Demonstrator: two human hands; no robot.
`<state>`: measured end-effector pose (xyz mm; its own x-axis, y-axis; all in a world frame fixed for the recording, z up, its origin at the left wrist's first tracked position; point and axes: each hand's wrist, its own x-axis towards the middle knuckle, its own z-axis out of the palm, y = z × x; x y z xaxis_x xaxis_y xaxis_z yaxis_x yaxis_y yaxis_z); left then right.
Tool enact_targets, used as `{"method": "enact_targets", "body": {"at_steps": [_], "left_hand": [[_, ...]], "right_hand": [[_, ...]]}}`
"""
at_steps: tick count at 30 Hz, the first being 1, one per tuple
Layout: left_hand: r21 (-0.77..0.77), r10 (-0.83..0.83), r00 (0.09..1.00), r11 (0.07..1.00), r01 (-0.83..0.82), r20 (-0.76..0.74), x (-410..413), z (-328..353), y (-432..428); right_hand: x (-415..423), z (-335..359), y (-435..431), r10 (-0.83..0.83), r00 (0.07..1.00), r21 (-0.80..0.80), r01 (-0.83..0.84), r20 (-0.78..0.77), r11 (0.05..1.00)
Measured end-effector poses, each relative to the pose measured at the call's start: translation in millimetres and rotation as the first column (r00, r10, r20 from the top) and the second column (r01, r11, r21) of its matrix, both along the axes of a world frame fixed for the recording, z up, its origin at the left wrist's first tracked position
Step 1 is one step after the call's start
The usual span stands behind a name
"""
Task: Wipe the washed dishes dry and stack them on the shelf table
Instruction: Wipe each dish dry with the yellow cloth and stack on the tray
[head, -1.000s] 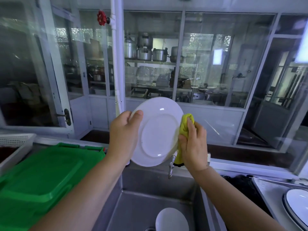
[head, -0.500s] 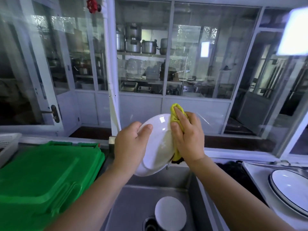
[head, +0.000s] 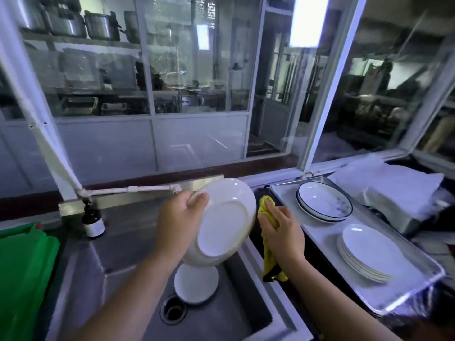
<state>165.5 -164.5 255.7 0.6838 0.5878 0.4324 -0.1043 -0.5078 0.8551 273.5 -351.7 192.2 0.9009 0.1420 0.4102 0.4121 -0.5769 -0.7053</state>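
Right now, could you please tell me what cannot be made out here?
Head view only.
- White plate: upper face turned away; only the underside shows.
- Left hand: fingers hidden behind that plate.
- Dish in the sink: far edge covered by the held plate.
- Brown bottle: label too small to read.

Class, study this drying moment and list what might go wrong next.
1. The left hand has its grip only on the rim of the tilted plate, above the sink; a slip might drop it onto the dish lying there, chipping both.
2. The stack of white plates on the tray looks slightly fanned; adding another might shift it.
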Motion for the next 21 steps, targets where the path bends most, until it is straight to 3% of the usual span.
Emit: {"method": "enact_targets", "body": {"at_steps": [12, 17, 21], "left_hand": [[0.114, -0.258, 0.936, 0.95, 0.291, -0.237, 115.5, -38.7, -152.2], [0.332, -0.241, 0.929, 0.883, 0.33, -0.282, 186.5, -45.8, -254.3], [0.456, -0.335, 0.895, 0.774, 0.439, -0.294, 239.4, -60.7, -322.1]], "right_hand": [[50.9, -28.4, -190.1, -0.241, 0.969, 0.051, 0.243, -0.053, 0.969], [95.6, -41.6, -291.6, -0.333, 0.94, -0.006, 0.333, -0.078, 0.943], [130.9, -49.9, -358.3, -0.384, 0.91, 0.026, 0.393, -0.158, 0.919]]}}
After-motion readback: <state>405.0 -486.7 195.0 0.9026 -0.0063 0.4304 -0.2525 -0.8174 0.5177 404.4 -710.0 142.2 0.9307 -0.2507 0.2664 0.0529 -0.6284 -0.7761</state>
